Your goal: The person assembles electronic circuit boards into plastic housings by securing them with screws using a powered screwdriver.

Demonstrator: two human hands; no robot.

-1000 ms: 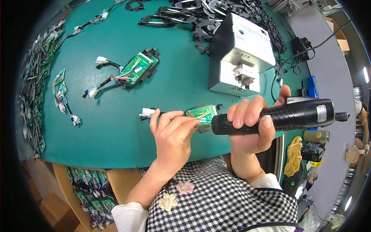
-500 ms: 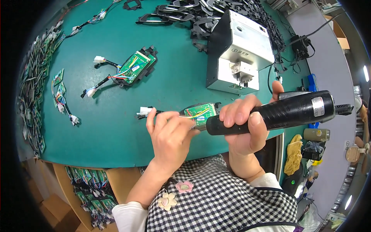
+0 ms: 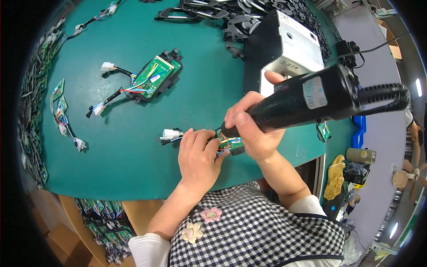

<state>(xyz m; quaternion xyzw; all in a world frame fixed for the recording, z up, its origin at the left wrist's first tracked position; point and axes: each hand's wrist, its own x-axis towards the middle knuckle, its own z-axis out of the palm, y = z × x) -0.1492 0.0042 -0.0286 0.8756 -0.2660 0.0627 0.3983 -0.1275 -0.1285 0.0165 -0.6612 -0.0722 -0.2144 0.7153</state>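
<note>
My right hand is wrapped round a black electric screwdriver, which slants down to the left with a cable at its raised end. Its narrow tip meets the upper left part of a green circuit board lying on the table. The exact contact point is hidden by fingers. My left hand is closed over the board's left end, with the fingertips on its wires. From behind those fingers a white connector plug sticks out to the left. Another board in a black housing lies farther off, its wires and plugs fanned leftward.
A silver and black box-shaped machine stands right of centre. Black plastic frames are heaped at the back. Wired boards pile along the left edge of the green table. A yellow cloth lies at right.
The screwdriver has swung its rear end up, and its tip has come down to the board. My left hand has shifted slightly right, closer over the board. The view has moved a little.
</note>
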